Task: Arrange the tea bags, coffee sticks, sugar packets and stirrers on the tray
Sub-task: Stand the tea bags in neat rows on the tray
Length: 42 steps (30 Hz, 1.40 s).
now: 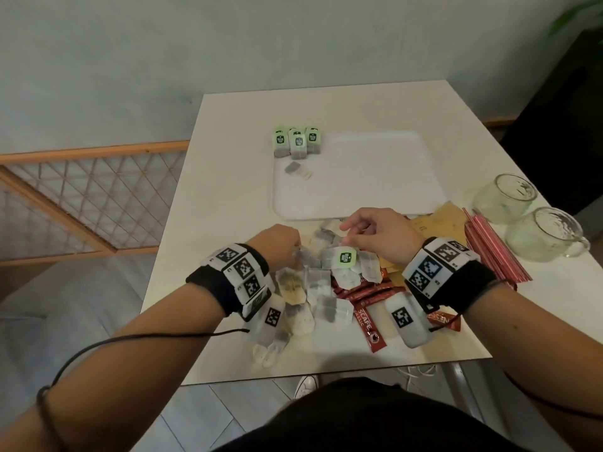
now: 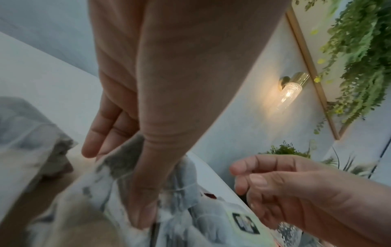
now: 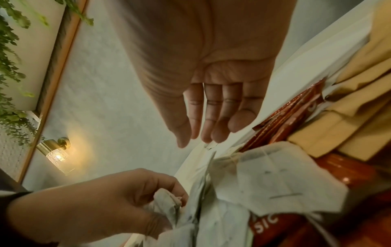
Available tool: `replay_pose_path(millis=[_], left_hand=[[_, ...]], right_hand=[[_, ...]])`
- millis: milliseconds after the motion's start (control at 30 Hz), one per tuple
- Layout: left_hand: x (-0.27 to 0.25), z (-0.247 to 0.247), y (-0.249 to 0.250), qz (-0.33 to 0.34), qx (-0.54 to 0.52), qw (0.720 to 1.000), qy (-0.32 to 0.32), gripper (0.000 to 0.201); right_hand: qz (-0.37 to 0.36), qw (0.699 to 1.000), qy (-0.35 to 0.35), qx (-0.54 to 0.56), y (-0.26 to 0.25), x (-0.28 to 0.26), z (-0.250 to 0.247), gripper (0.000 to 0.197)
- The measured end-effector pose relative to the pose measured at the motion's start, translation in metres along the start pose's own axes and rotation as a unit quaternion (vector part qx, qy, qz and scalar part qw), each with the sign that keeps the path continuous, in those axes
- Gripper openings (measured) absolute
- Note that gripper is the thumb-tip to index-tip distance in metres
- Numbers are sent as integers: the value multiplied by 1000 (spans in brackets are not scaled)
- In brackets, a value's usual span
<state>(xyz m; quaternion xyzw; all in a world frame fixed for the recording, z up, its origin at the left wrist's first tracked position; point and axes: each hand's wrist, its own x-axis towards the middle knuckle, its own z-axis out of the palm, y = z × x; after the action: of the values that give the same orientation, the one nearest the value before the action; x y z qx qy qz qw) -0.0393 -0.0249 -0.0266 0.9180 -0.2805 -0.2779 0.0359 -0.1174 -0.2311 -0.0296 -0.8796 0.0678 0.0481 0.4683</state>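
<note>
The left hand (image 1: 281, 246) is curled over the pile of tea bags (image 1: 313, 288) at the near edge of the desk (image 1: 228, 190), its thumb and fingers pinching one tea bag (image 1: 301, 256). The right hand (image 1: 378, 234) hangs just above the same pile with fingers loosely bent and close together; whether they pinch a string I cannot tell. A green tag (image 1: 345, 257) lies below it.

Beyond the hands sits the white tray (image 1: 375, 177), with four tea bags in its far left corner and one more a little nearer. Red coffee sticks (image 1: 368, 298) lie under and beside the pile, tan sugar packets (image 1: 437, 223) to their right, then red stirrers (image 1: 492, 252) and two glass mugs (image 1: 522, 216).

The left wrist view shows the thumb (image 2: 148, 192) pressed into the bag's paper, hidden from the head view. The right wrist view shows the right palm bare, and the left fingers (image 3: 169, 185) closed round crumpled paper. Both wrist views show a lit wall lamp (image 3: 56, 153).
</note>
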Motion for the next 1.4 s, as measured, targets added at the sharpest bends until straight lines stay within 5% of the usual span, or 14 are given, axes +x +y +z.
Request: replay_pose_path(millis=[200, 400, 533, 633, 800, 1033, 1133, 1267, 1400], left_hand=[[-4, -22, 0, 31, -83, 994, 69, 25], [-9, -33, 16, 51, -258, 955, 140, 34], [-2, -24, 34, 94, -428, 893, 105, 31], [6, -13, 45, 43, -544, 836, 56, 57], [9, -9, 58, 12, -684, 729, 17, 46], [5, -15, 53, 35, -730, 682, -7, 40], [5, -16, 49, 37, -713, 700, -10, 28], [4, -14, 46, 50, -650, 758, 1, 10], [4, -11, 37, 58, -422, 900, 88, 28]], right_hand=[[3, 999, 30, 35, 3, -4, -6, 26], [5, 998, 7, 66, -7, -3, -5, 51], [6, 993, -12, 116, -15, 0, 0, 48], [13, 988, 14, 151, -19, 1, 1, 31], [19, 980, 31, 194, -17, -1, -2, 24], [40, 980, 45, 191, -5, -2, -11, 16], [38, 985, 18, 169, -6, -3, -21, 20], [43, 994, -3, 104, -9, -4, -37, 12], [4, 1000, -17, -25, -4, -4, -50, 9]])
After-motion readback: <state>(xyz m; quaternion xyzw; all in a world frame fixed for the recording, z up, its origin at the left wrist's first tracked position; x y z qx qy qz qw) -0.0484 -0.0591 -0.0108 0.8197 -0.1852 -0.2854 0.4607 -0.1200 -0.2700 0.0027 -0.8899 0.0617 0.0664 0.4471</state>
